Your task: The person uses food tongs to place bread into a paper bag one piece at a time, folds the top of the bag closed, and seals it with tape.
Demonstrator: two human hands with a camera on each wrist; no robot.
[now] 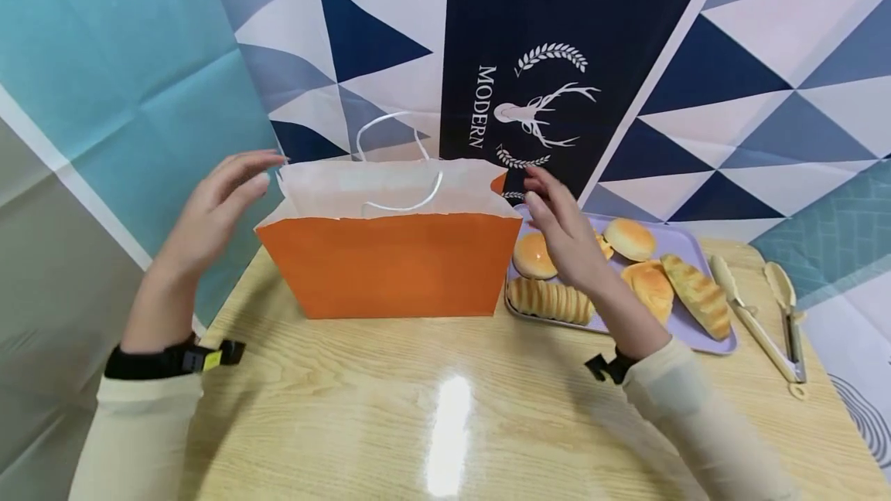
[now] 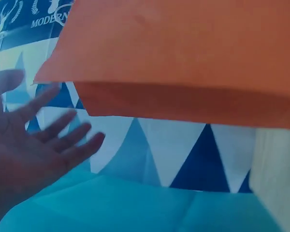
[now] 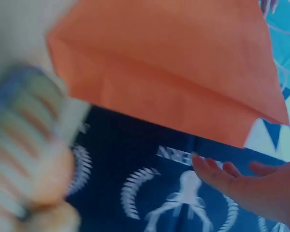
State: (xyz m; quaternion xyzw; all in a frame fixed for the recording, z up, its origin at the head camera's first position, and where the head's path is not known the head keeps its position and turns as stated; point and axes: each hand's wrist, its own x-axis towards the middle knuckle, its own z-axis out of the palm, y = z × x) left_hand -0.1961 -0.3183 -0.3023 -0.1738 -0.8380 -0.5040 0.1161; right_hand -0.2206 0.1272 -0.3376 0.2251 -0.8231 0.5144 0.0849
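Note:
An orange paper bag (image 1: 400,265) with a white inside and white cord handles (image 1: 440,185) stands upright on the table, its mouth spread wide. My left hand (image 1: 219,211) hovers at the bag's upper left corner, fingers extended and holding nothing. In the left wrist view that hand (image 2: 43,135) shows spread fingers beside the bag's side (image 2: 183,101). On the other side my right hand (image 1: 567,234) is raised by the upper right corner, fingers loosely bent and empty. The right wrist view has its fingertips (image 3: 203,166) just off the bag's side panel (image 3: 150,96).
Right of the bag, partly behind my right arm, lies a lilac tray (image 1: 685,242) with several breads, among them a ridged loaf (image 1: 550,301) and a long roll (image 1: 696,296). Tongs (image 1: 755,327) lie beyond it at the right. A patterned cloth (image 1: 390,14) hangs behind the table (image 1: 348,408).

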